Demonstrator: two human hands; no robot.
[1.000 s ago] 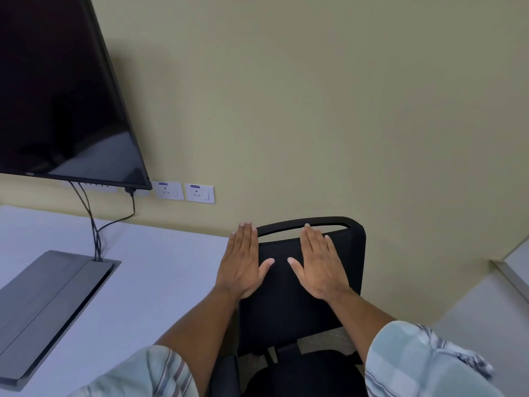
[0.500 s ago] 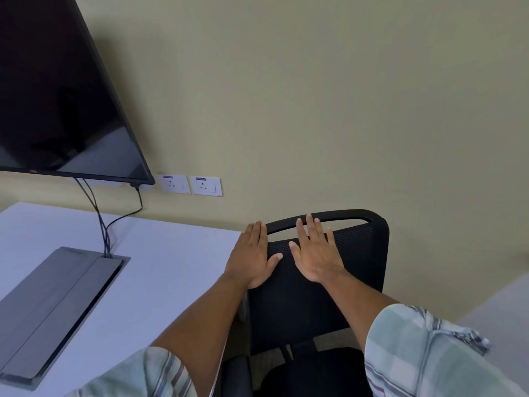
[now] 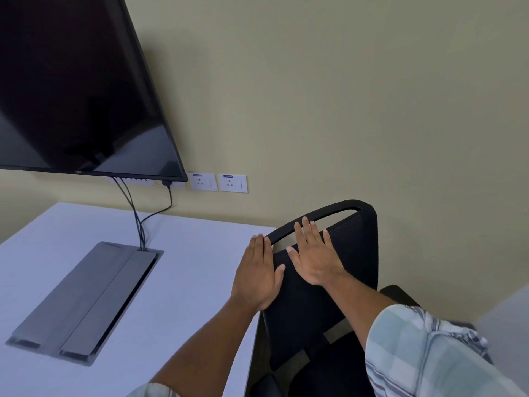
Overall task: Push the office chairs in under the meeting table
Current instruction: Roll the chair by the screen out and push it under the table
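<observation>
A black mesh-backed office chair (image 3: 357, 262) stands at the right end of the white meeting table (image 3: 186, 282), its backrest close against the table's edge. My left hand (image 3: 257, 276) lies flat on the backrest's left edge, fingers straight and apart from the thumb. My right hand (image 3: 313, 253) presses flat on the mesh just below the curved top bar, fingertips reaching that bar. Neither hand curls around anything. The chair's seat (image 3: 329, 376) shows at the bottom, partly behind my right sleeve.
A grey cable box lid (image 3: 86, 302) is set into the table, with black cables (image 3: 137, 222) running up to a large dark wall screen (image 3: 74, 81). Two wall sockets (image 3: 217, 182) sit beside it. The beige wall is right behind the chair.
The chair has turned and shifted right in view, its backrest now angled beside the table's end. Both hands stayed flat on the backrest, sliding up towards the top bar.
</observation>
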